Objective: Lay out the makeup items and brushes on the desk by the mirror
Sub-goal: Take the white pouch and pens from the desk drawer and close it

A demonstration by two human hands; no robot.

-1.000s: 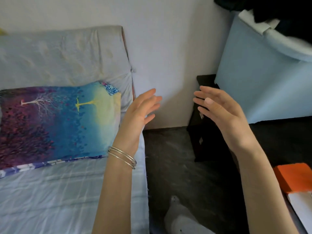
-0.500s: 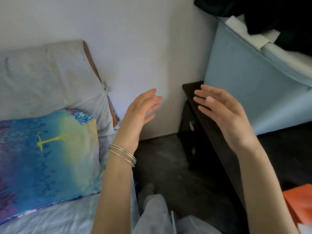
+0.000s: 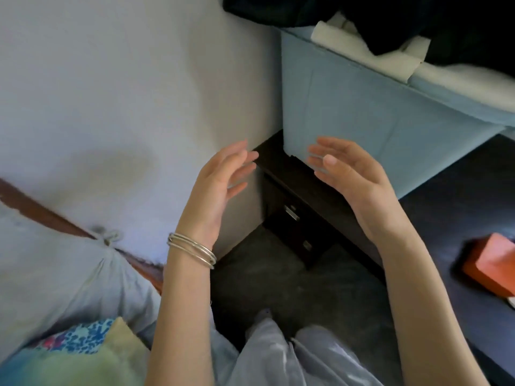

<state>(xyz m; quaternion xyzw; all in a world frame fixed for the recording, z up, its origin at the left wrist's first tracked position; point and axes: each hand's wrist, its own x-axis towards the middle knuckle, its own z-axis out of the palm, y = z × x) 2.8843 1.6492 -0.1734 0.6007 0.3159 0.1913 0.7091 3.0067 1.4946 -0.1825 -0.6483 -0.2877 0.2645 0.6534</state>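
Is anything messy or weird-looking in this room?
A little. Dark clothes and a white cloth are heaped loosely on top of the blue box, spilling over its edge. Both hands, left hand and right hand, are open and empty. No makeup or brushes show.

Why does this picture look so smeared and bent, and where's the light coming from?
Head view: motion blur smears the pillow and orange box; both open hands, left hand and right hand, are a little sharper. The wide lens tilts the wall. Soft daylight, no glare; its source can't be seen.
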